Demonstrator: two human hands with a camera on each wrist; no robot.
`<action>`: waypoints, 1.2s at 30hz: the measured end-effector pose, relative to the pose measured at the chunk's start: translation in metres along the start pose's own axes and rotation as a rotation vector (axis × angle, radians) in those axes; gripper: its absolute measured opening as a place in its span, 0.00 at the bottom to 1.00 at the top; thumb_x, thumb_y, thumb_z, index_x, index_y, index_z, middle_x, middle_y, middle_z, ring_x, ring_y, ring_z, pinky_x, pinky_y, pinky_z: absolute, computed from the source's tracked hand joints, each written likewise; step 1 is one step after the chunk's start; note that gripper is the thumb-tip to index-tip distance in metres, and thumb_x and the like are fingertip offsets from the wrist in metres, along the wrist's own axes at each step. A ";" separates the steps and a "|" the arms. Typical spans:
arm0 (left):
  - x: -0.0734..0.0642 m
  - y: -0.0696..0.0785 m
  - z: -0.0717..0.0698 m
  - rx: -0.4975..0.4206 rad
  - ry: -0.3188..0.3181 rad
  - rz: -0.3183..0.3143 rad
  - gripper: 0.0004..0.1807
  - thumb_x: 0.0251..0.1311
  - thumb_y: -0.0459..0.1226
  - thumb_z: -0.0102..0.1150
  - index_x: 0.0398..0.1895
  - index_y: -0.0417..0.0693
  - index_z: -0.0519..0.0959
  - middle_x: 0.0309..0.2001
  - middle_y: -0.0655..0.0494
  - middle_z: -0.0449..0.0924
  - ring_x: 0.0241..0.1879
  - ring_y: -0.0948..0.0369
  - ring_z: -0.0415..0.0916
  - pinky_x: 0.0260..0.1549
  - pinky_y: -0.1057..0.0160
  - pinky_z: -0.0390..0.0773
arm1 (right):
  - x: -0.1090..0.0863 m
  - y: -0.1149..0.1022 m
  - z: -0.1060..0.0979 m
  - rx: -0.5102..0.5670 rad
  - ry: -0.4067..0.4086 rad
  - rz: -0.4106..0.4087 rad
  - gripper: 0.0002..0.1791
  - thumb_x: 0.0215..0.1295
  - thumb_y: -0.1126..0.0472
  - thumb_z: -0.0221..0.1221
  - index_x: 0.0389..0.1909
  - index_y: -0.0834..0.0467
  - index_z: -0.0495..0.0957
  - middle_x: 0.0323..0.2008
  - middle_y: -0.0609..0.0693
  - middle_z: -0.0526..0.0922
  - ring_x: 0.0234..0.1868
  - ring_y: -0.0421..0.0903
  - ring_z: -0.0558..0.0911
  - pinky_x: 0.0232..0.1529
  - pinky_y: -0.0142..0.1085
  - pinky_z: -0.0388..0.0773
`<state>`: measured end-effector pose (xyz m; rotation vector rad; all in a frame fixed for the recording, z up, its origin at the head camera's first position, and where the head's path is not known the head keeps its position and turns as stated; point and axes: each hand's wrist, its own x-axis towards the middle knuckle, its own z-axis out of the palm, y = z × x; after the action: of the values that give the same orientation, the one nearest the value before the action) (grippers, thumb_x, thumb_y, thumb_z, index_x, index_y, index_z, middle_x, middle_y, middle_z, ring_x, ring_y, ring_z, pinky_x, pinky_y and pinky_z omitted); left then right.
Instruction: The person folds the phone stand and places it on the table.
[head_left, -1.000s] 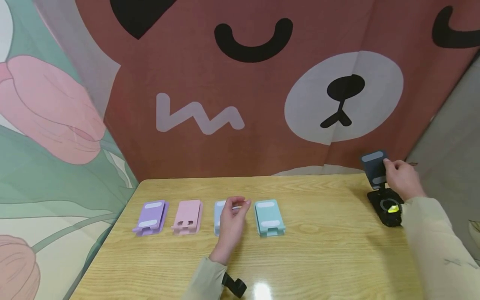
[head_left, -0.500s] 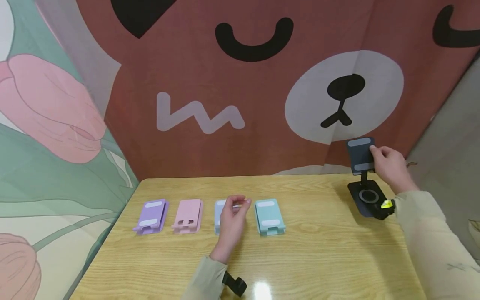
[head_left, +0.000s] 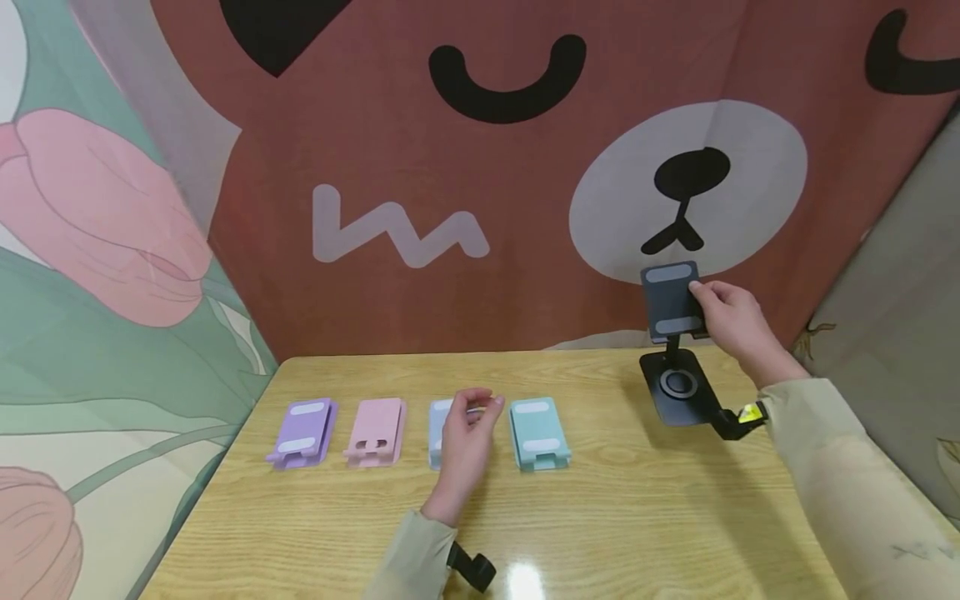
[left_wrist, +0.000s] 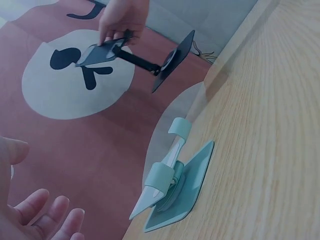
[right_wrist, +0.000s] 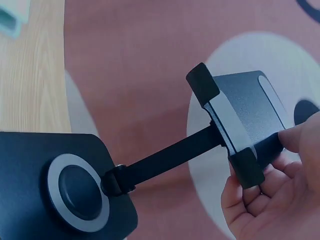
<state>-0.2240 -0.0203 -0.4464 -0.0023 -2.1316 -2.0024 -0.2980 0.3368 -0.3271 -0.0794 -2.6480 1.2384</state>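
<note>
My right hand (head_left: 738,325) pinches the upper plate of a black phone stand (head_left: 678,383) between thumb and fingers. The stand is unfolded, with its arm extended and a round ring on its base, as the right wrist view shows. In the left wrist view the base hangs apart from the tabletop. My left hand (head_left: 465,454) hovers with loosely bent fingers, holding nothing. It partly covers a light blue phone stand (head_left: 437,433). Just right of it lies a folded turquoise phone stand (head_left: 540,435).
A folded pink phone stand (head_left: 377,432) and a folded purple phone stand (head_left: 303,433) lie in the same row to the left. The wooden table (head_left: 615,525) ends at a bear-patterned cloth (head_left: 525,292). A grey curtain (head_left: 900,317) hangs on the right.
My right hand has moved left with the black phone stand, from the table's right edge toward the turquoise one. My left hand has barely moved.
</note>
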 end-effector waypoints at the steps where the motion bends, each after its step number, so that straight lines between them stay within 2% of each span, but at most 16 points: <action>1: 0.000 0.000 0.000 -0.002 0.000 0.000 0.19 0.69 0.45 0.64 0.53 0.40 0.76 0.47 0.51 0.79 0.42 0.56 0.75 0.43 0.58 0.73 | -0.001 -0.004 0.002 0.006 -0.009 -0.009 0.37 0.80 0.36 0.35 0.54 0.68 0.72 0.42 0.62 0.73 0.40 0.55 0.69 0.37 0.44 0.66; 8: -0.003 0.001 0.002 0.000 -0.019 0.003 0.19 0.70 0.45 0.63 0.53 0.40 0.76 0.47 0.51 0.79 0.42 0.56 0.76 0.43 0.59 0.74 | -0.010 -0.029 0.016 0.034 -0.078 -0.065 0.33 0.82 0.40 0.36 0.54 0.67 0.70 0.31 0.56 0.68 0.33 0.52 0.68 0.31 0.40 0.66; 13: -0.003 0.001 0.004 -0.029 -0.031 0.007 0.18 0.71 0.44 0.62 0.53 0.40 0.76 0.47 0.49 0.79 0.42 0.50 0.79 0.42 0.59 0.77 | -0.020 -0.047 0.025 0.043 -0.096 -0.103 0.28 0.83 0.43 0.35 0.51 0.66 0.69 0.34 0.58 0.68 0.34 0.53 0.68 0.31 0.40 0.66; 20: -0.003 0.002 0.009 -0.105 -0.090 0.013 0.19 0.72 0.42 0.61 0.54 0.36 0.74 0.46 0.47 0.78 0.46 0.42 0.79 0.49 0.46 0.79 | -0.034 -0.073 0.038 0.122 -0.105 -0.150 0.25 0.84 0.46 0.36 0.48 0.65 0.68 0.36 0.61 0.67 0.37 0.56 0.68 0.35 0.42 0.66; 24: -0.005 0.004 0.013 -0.118 -0.108 0.026 0.17 0.72 0.42 0.60 0.53 0.36 0.74 0.46 0.47 0.78 0.46 0.40 0.80 0.48 0.48 0.79 | -0.042 -0.088 0.048 0.180 -0.094 -0.179 0.23 0.84 0.48 0.37 0.49 0.65 0.68 0.40 0.61 0.69 0.42 0.56 0.69 0.41 0.43 0.68; 29: -0.007 0.007 0.019 -0.114 -0.132 0.032 0.16 0.74 0.42 0.57 0.53 0.36 0.74 0.45 0.48 0.79 0.45 0.41 0.81 0.46 0.49 0.80 | -0.054 -0.103 0.061 0.275 -0.103 -0.217 0.21 0.84 0.50 0.39 0.48 0.66 0.68 0.43 0.61 0.72 0.45 0.54 0.72 0.47 0.44 0.72; 33: -0.009 0.008 0.023 -0.120 -0.156 0.006 0.17 0.76 0.42 0.54 0.54 0.36 0.74 0.46 0.46 0.81 0.45 0.43 0.81 0.47 0.47 0.79 | -0.062 -0.110 0.069 0.346 -0.135 -0.249 0.20 0.84 0.52 0.41 0.48 0.67 0.69 0.43 0.62 0.74 0.44 0.54 0.76 0.45 0.38 0.77; 36: -0.010 0.008 0.025 -0.102 -0.171 -0.012 0.18 0.78 0.43 0.51 0.55 0.36 0.75 0.45 0.47 0.82 0.41 0.51 0.82 0.46 0.48 0.80 | -0.067 -0.115 0.074 0.388 -0.156 -0.268 0.19 0.84 0.54 0.42 0.48 0.68 0.70 0.42 0.62 0.75 0.41 0.54 0.77 0.42 0.35 0.78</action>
<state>-0.2168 0.0060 -0.4412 -0.1841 -2.1286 -2.1880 -0.2435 0.1977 -0.2972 0.4346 -2.3798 1.6844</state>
